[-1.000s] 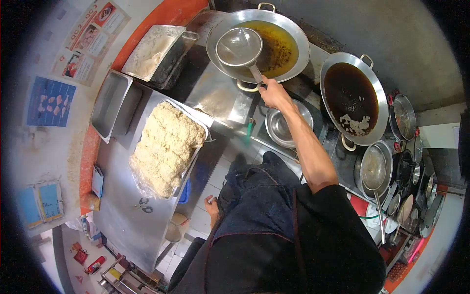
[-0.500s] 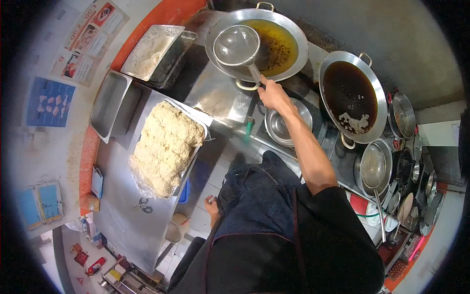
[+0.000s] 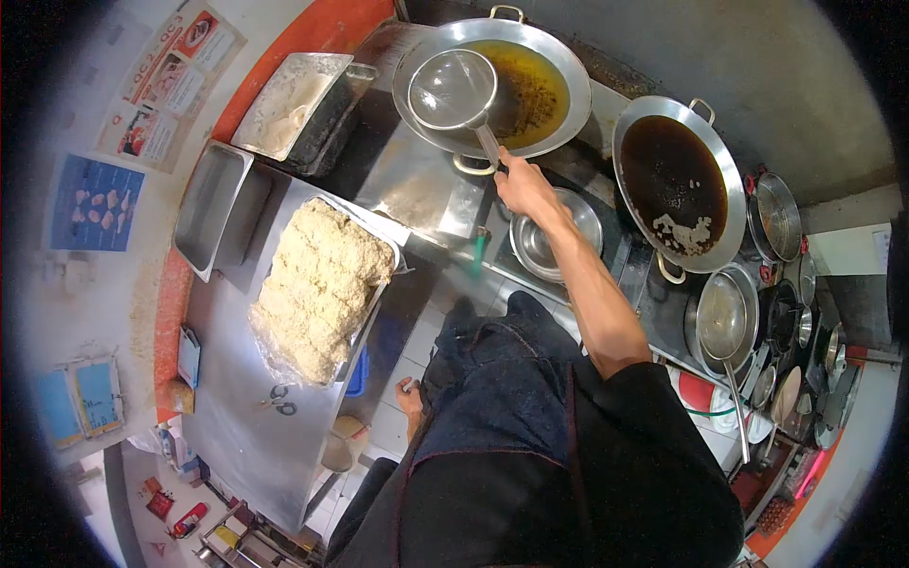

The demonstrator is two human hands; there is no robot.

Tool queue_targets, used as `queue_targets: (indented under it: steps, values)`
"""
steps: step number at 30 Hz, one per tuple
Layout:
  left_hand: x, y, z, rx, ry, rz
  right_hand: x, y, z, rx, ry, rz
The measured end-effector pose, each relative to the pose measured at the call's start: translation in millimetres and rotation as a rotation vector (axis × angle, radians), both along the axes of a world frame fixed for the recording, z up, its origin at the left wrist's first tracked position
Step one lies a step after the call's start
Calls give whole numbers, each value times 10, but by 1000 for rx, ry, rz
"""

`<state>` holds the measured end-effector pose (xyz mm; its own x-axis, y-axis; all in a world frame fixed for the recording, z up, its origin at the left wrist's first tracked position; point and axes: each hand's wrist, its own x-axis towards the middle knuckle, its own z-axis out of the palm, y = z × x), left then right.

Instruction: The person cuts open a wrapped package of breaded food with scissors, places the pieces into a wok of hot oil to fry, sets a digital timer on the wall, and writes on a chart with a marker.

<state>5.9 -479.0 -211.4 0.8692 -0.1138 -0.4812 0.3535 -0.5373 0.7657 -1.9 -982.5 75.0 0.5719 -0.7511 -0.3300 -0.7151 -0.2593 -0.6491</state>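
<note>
My right hand (image 3: 526, 187) is closed around the handle of a round fine-mesh strainer (image 3: 453, 89). The strainer's mesh is held over the left part of a wide metal wok (image 3: 579, 99), which holds yellow-green oil (image 3: 511, 62) with dark crumbs in it. A metal bowl (image 3: 554, 248) lies on the stove beneath my right wrist and forearm. My left hand (image 3: 410, 398) hangs low beside my apron, with its fingers loosely bent and apart; I see nothing in it.
Right of the oil stands a second wok (image 3: 734, 222) of dark brown liquid. Another strainer (image 3: 722, 317) rests on a pot nearby. On the left steel table (image 3: 227, 369), a tray bears a mound of pale crumb coating (image 3: 327, 284); scissors (image 3: 279, 399) and a deep metal pan (image 3: 216, 208) are there too.
</note>
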Motion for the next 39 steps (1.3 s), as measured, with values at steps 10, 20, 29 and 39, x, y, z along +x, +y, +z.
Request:
queue_targets:
  steps: [10,20,29,39]
  values:
    - [16,-59,88,13,50,1,-15,58,64,11,-23,9]
    - [35,-85,111,-25,79,1,-396,-2,-172,98,-147,-6]
    - [161,-214,217,15,190,26,-1924,649,226,566,-394,-287]
    - [403,-313,-12,-90,190,-138,-2880,1686,335,147,28,-588]
